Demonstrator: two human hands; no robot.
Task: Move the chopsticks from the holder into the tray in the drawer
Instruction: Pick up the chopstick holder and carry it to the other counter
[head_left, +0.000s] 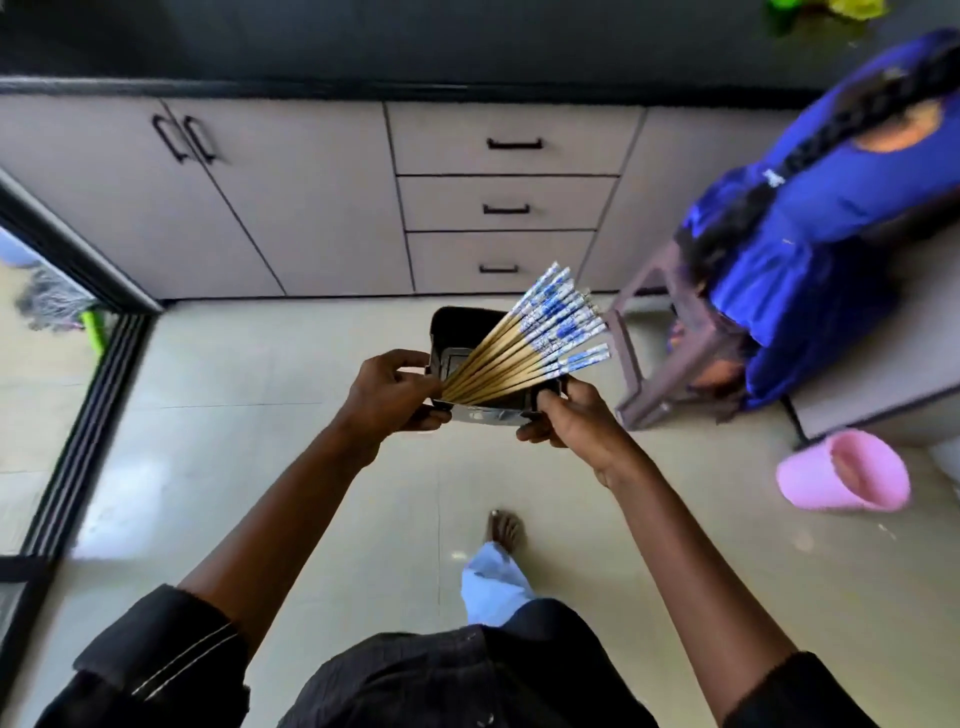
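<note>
Floor (270, 415): pale glossy tiles, reflecting light.
Cabinets (291, 208): beige fronts, black handles, three closed drawers (506, 202).
Counter (363, 47): dark top.
Doorway (78, 291): black sliding frame, left.
Stool (670, 353): purple, right.

Holder (496, 364) held between left hand (387, 392) and right hand (569, 415), above floor. Chopsticks (524, 340) in holder, fanning up-right. Drawer stack (506, 202) behind holder. Stool (670, 343) right; tipped bucket (844, 473) further right, nearer.

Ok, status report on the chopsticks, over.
Both hands, left hand and right hand, grip the holder. Chopsticks fanned inside it. All three drawers shut. Path ahead unobstructed.
</note>
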